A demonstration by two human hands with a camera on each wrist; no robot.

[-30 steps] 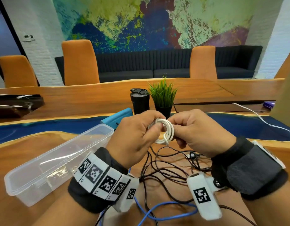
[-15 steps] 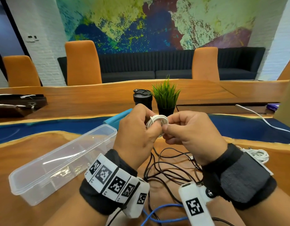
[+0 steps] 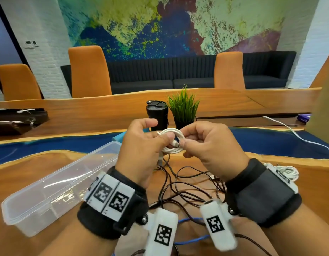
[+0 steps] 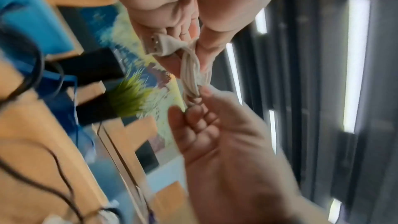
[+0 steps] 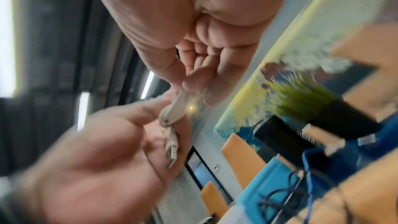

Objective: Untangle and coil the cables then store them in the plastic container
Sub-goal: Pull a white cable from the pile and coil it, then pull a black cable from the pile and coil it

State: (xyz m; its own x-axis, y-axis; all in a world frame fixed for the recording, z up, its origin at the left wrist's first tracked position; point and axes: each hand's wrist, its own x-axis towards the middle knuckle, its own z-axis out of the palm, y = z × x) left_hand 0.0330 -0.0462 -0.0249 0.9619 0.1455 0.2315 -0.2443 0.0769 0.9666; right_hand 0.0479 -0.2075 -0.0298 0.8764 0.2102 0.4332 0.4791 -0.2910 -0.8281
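We hold the small coiled white USB cable (image 3: 172, 140) up between both hands, above the tangled black wires (image 3: 185, 183). Our left hand (image 3: 141, 150) pinches the loops so they cannot spring apart, while our right hand (image 3: 211, 146) seems to pinch the plug end to tuck it. The clear rectangular plastic container (image 3: 49, 191) lies open just to the left, ready to receive it.

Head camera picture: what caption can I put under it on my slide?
Both hands, left hand and right hand, hold a coiled white cable above tangled black cables, beside a plastic container.
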